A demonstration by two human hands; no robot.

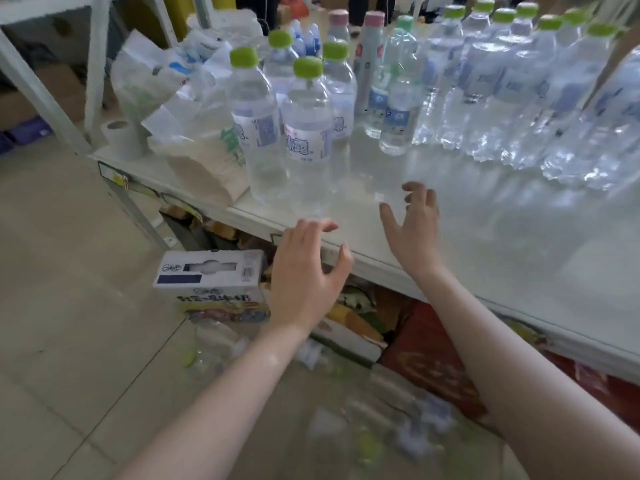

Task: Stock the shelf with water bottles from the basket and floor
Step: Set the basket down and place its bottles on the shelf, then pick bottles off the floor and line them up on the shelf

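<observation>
A white shelf [485,244] runs from left to right at waist height. Several clear water bottles with green caps stand on it; the nearest one [306,133] is at the front left, with more behind it and a long row [519,91] stretching right. My left hand [304,275] hovers open at the shelf's front edge, just below the nearest bottles. My right hand [414,230] is open above the bare shelf surface, fingers spread, holding nothing. On the floor below, more bottles [214,348] lie blurred on their sides. No basket can be made out.
Plastic bags [162,81], a paper roll [121,138] and a stack of paper napkins [211,171] crowd the shelf's left end. A white carton [211,278] stands on the floor under the shelf, beside colourful boxes and a red package [429,362]. Tiled floor extends left.
</observation>
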